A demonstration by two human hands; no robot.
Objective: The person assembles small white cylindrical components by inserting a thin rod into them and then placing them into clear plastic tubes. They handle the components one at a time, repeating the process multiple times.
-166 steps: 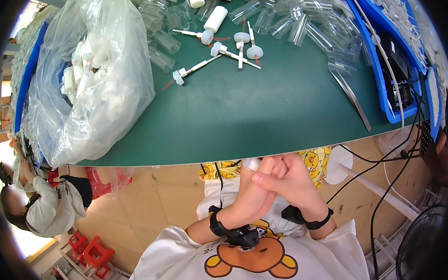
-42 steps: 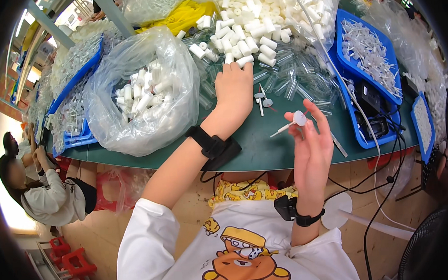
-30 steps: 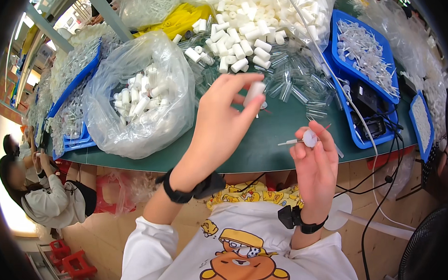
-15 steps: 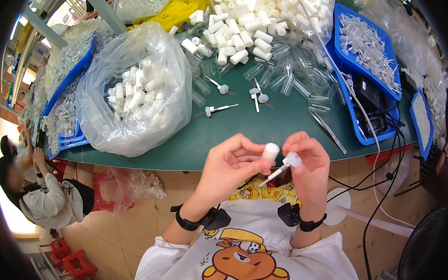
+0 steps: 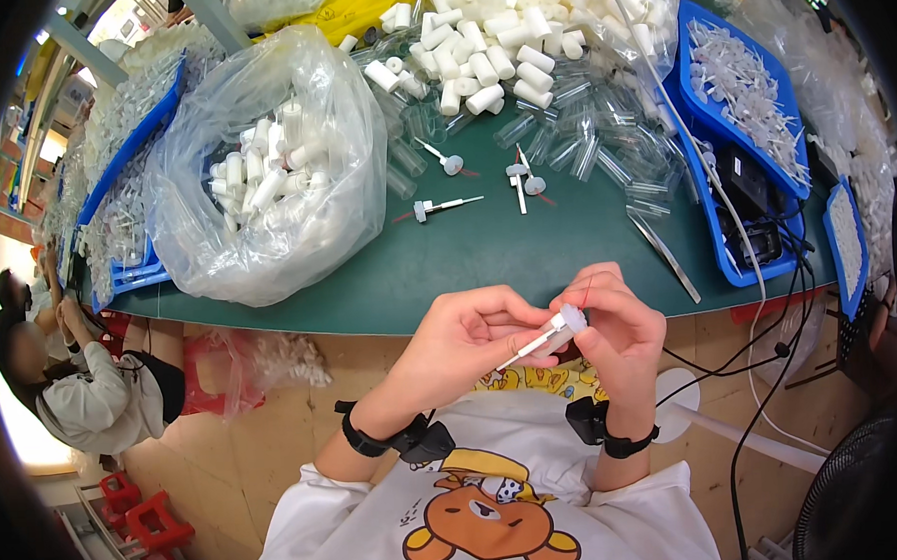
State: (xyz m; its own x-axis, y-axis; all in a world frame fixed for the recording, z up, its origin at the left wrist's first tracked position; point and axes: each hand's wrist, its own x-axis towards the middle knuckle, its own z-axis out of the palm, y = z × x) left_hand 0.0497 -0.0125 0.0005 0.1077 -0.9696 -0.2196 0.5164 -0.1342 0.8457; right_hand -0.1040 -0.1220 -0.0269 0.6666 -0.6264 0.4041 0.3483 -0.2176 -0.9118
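While a clear bag of white caps point(image 5: 265, 203) is sitting toward the bench's point(image 5: 488, 263) left end, the left hand point(image 5: 471, 339) is pinching a thin white stem point(image 5: 527, 345) just off the near edge; the right hand point(image 5: 616, 328) is curling closed around its white cap point(image 5: 570, 318). Blue tray point(image 5: 734, 167) lying at the right end.

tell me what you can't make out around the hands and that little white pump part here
Head view only:
- The white pump part: its cap end is covered by the right hand, its tube tip by the left hand.
- The clear tubes on the green table: too small and glary to count.
- The bagged white pieces: blurred by the plastic bag.
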